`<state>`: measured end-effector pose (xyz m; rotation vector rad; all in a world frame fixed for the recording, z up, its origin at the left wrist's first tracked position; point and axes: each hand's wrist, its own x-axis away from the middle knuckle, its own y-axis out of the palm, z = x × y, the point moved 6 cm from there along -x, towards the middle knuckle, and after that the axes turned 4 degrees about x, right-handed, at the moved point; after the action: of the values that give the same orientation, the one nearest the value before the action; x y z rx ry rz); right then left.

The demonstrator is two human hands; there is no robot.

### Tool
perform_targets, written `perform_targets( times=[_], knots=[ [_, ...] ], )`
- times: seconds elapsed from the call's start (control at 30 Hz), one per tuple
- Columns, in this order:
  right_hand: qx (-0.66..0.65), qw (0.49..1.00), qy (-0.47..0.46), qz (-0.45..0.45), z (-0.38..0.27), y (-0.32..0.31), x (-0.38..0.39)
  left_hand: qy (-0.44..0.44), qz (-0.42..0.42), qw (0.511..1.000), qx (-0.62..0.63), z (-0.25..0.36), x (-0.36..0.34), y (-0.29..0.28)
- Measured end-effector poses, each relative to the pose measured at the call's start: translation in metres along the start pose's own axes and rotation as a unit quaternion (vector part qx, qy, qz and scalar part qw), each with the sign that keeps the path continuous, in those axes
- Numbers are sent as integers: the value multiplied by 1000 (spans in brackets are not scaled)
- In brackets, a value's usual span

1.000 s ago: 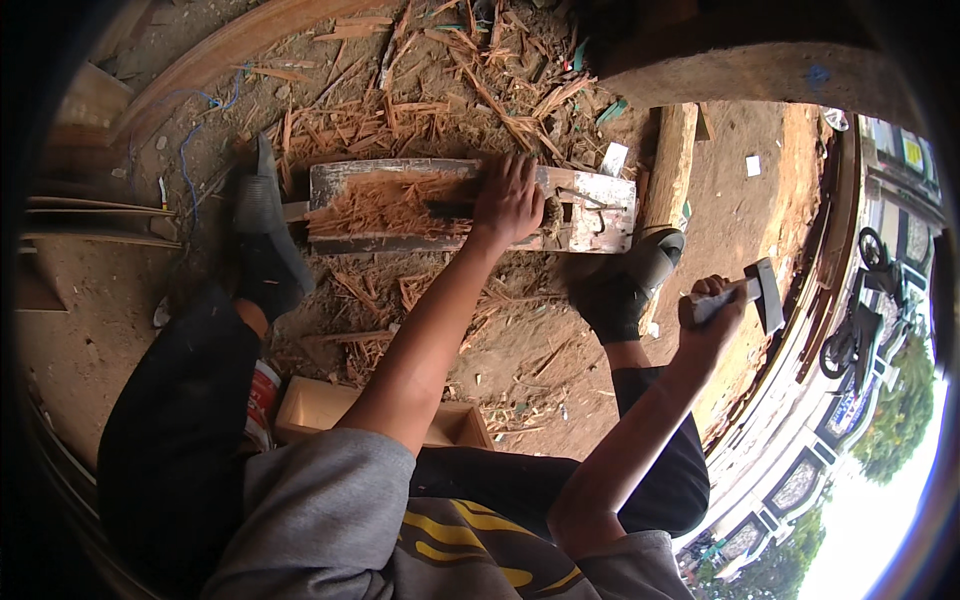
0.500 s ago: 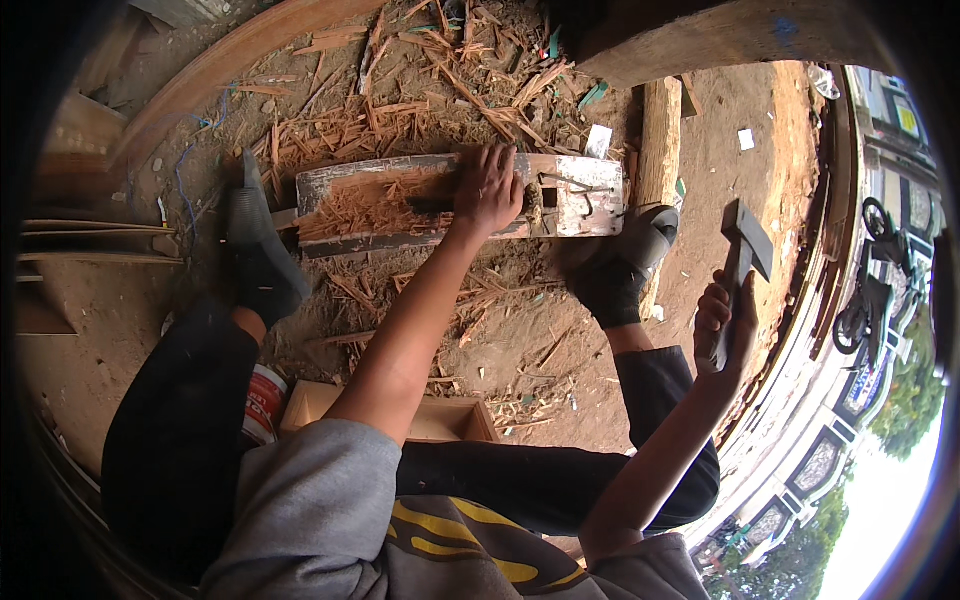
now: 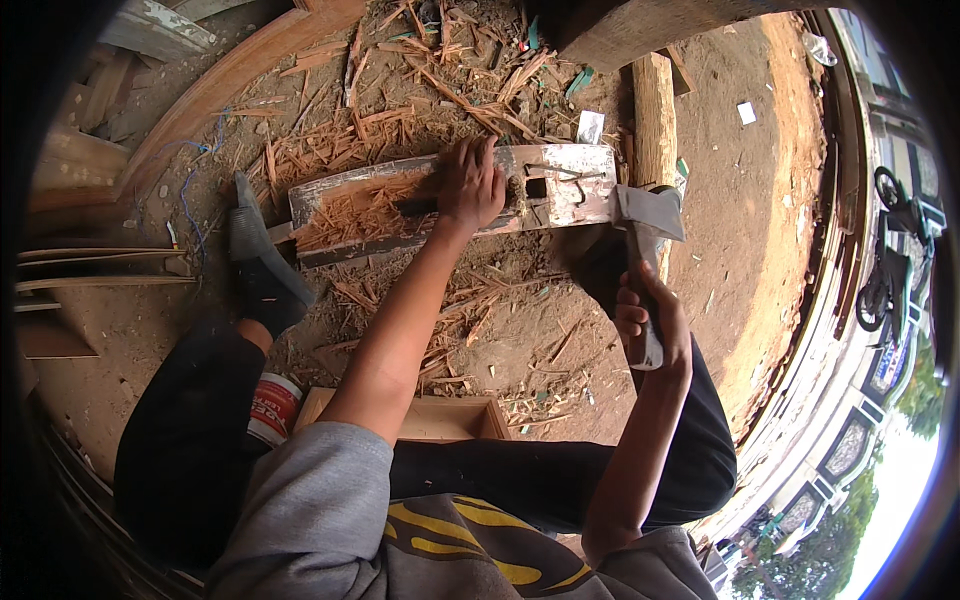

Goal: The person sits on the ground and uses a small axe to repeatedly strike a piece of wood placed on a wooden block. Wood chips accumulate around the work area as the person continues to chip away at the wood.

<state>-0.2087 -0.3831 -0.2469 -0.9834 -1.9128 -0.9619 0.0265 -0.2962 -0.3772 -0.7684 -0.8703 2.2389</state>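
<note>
A long weathered board (image 3: pixel 580 195) with peeling whitish paint lies across the ground between my feet, its hollowed left part full of reddish wood chips (image 3: pixel 350 208). My left hand (image 3: pixel 470 190) is closed over the board's middle. It grips a dark chisel-like tool (image 3: pixel 416 207), whose dark end points left; a frayed knob shows right of the fingers. Beside the knob is a dark square hole with bent metal pieces. My right hand (image 3: pixel 655 312) is wrapped around the handle of a hatchet (image 3: pixel 650 213). Its grey head appears just right of the board's end, covering part of my right foot.
A squared timber (image 3: pixel 655 130) lies beyond the board's right end, under a thick beam (image 3: pixel 700 28). Splinters (image 3: pixel 450 80) litter the ground. Close to my legs are a red and white can (image 3: pixel 273 410) and an open wooden box (image 3: pixel 450 418). Planks (image 3: pixel 105 268) stand at left.
My right hand has swung the hatchet leftward, from out at the right to near the board's right end. My left hand keeps its grip on the board's middle.
</note>
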Motion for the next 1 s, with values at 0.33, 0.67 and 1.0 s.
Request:
perform_targets(
  times=[0.33, 0.67, 1.0],
  knots=[
    [96, 978, -158, 98, 56, 37, -58, -37, -17, 999, 17, 5, 1, 8],
    [54, 998, -28, 10, 89, 45, 3, 27, -90, 995, 13, 22, 9, 4],
    [12, 997, -52, 59, 108, 29, 66, -13, -285, 945, -161, 41, 16, 51]
  ],
)
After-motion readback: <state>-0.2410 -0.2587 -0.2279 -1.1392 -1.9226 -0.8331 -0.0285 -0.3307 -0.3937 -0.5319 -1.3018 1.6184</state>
